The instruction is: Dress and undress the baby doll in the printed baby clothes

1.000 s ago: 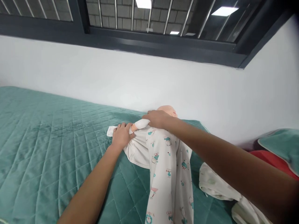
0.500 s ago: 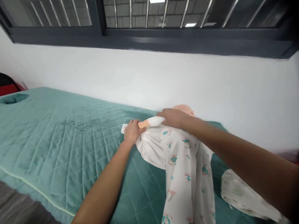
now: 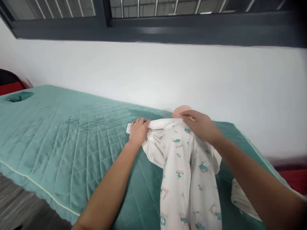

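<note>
A baby doll lies on the quilted bed, its head [image 3: 180,110] near the wall. White baby clothes [image 3: 177,153] with a green and pink animal print cover its body, the long lower part trailing toward me. At the end of the white sleeve [image 3: 160,124], my left hand [image 3: 139,129] is closed around the cuff; the doll's hand is hidden there. My right hand [image 3: 200,124] is at the collar beside the doll's head, fingers pinched on the garment's upper edge. Part of the head is behind those fingers.
A green quilted cover [image 3: 79,137] spreads over the bed, which has a hole [image 3: 20,96] at the far left. Another white cloth [image 3: 243,199] lies at the lower right, partly behind my right arm. Behind the bed rise a white wall [image 3: 96,70] and a dark window frame [image 3: 153,30].
My right hand has moved right, from the sleeve to the collar by the doll's head. The sleeve now reaches my left hand, and the doll's small hand has gone out of sight.
</note>
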`<action>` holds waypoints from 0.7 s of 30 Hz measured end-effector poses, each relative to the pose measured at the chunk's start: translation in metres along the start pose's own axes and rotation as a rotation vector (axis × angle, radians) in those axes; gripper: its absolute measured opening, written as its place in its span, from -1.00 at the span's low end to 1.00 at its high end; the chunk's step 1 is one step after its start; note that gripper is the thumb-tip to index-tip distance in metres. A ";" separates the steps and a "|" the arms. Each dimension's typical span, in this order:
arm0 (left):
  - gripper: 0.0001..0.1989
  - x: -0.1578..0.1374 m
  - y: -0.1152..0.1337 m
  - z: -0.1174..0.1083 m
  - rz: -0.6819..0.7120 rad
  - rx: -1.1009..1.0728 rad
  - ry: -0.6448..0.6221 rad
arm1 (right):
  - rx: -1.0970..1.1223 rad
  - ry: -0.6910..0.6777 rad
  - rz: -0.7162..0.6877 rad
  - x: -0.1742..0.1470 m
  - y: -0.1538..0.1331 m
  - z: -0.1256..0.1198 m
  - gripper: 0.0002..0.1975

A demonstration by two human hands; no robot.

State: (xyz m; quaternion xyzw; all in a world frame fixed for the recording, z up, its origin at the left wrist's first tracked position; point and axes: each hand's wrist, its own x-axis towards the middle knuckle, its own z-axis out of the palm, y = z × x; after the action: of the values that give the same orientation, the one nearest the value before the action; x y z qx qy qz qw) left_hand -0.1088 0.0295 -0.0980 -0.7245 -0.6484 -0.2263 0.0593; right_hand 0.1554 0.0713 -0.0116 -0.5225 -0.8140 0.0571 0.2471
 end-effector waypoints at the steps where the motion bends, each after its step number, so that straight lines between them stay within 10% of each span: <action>1: -0.63 0.000 0.000 0.000 0.001 0.003 0.003 | 0.004 0.096 0.112 -0.014 0.017 -0.005 -0.62; 6: -0.65 0.001 0.002 -0.005 -0.026 0.023 -0.003 | -0.069 0.110 0.295 -0.068 0.076 0.003 -0.58; 14: -0.59 -0.006 0.015 -0.012 -0.076 -0.067 -0.025 | -0.156 0.058 0.624 -0.075 0.085 0.000 -0.60; 18: -0.57 0.001 0.069 -0.037 0.012 -0.392 0.066 | -0.135 0.069 0.629 -0.078 0.091 0.001 -0.63; 21: -0.60 0.026 0.135 -0.052 0.284 -0.491 -0.121 | -0.127 0.068 0.619 -0.079 0.094 0.003 -0.64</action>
State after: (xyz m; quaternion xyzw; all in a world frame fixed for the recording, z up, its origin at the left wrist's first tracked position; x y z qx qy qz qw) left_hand 0.0097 0.0125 -0.0133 -0.8129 -0.4684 -0.3224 -0.1255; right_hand 0.2578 0.0443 -0.0749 -0.7614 -0.6095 0.0610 0.2121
